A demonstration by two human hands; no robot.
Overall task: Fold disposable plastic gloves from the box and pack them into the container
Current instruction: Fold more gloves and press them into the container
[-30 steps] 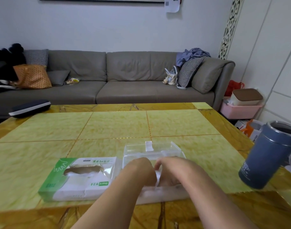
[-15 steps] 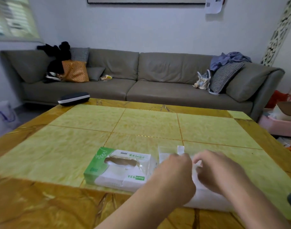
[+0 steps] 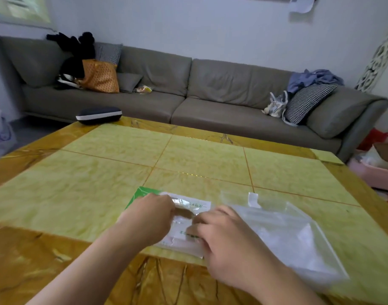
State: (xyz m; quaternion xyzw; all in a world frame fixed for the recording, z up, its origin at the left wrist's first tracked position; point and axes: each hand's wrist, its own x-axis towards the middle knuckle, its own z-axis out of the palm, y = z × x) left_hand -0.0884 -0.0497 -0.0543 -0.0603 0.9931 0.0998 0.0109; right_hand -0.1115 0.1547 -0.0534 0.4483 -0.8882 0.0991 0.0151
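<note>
Hands both over glove box [image 3: 188, 205], your landmark. Your left hand [image 3: 147, 219] knuckles up on box's left half, fingers curled down at opening; can't tell what they grasp. Your right hand [image 3: 227, 236] on box's right end, fingers bent, pressing front edge. Box green-and-white, flat on table [image 3: 83, 183]. Clear container [image 3: 283, 227] just right of box, touching. One box, one container.

one glove box [image 3: 189, 219], one container [image 3: 283, 234], two hands [image 3: 147, 216]
</note>
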